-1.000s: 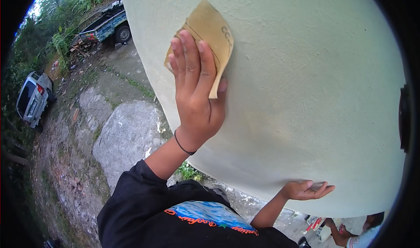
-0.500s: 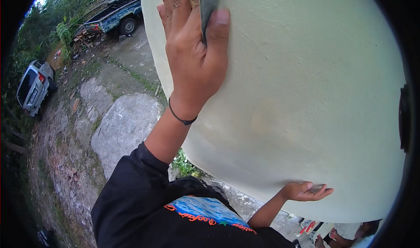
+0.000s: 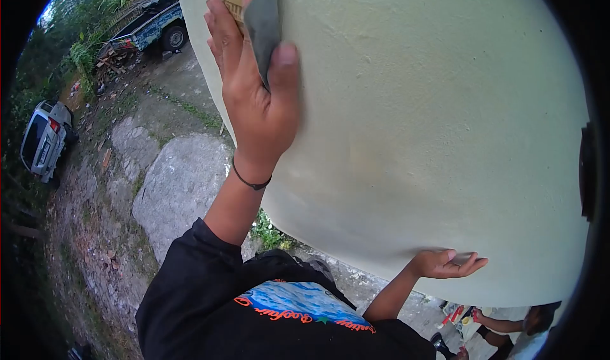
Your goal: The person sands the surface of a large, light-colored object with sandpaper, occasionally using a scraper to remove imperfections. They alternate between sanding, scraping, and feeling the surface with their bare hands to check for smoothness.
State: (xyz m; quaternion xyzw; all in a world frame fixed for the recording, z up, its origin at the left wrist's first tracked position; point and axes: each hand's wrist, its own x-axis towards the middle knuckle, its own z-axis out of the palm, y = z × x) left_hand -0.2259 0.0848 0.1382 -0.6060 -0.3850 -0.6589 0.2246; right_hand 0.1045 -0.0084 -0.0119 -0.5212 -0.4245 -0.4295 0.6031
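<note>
Head: sandpaper between fingers and thumb

Rough ground bearing a grey slab, silver car, blue truck, wood pieces heaped near the truck

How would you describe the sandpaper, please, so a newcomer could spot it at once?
Find the big pale wall, then the left hand raised at its upper left part. The sandpaper is the curled sheet at that hand, meeting the picture's top edge; its tan side and dark grey side set it apart from the wall.
</note>
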